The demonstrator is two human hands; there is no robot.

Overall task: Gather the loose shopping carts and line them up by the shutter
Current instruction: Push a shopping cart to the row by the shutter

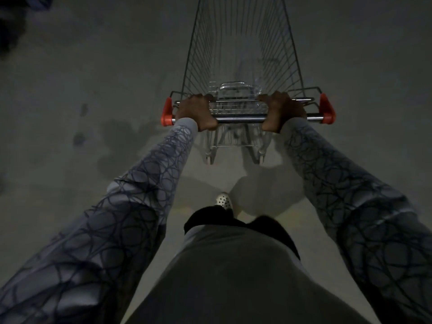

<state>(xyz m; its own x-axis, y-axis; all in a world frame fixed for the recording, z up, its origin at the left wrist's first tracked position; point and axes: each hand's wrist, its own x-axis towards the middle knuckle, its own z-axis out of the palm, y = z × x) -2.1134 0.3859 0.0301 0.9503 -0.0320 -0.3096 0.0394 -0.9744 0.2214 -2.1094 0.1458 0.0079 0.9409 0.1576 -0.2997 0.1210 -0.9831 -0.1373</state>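
A wire shopping cart (240, 43) stands straight ahead of me, its empty basket stretching away to the top of the view. Its chrome handle bar (240, 119) has red plastic caps at both ends. My left hand (196, 113) grips the bar near the left cap. My right hand (281, 111) grips it near the right cap. Both arms are stretched forward in grey patterned sleeves. No shutter and no other cart are in view.
Dim grey concrete floor (93, 90) lies all around, with dark stains left of the cart. A dark shape (14, 24) sits at the top left corner. One white perforated shoe (223, 201) shows below the cart's rear wheels.
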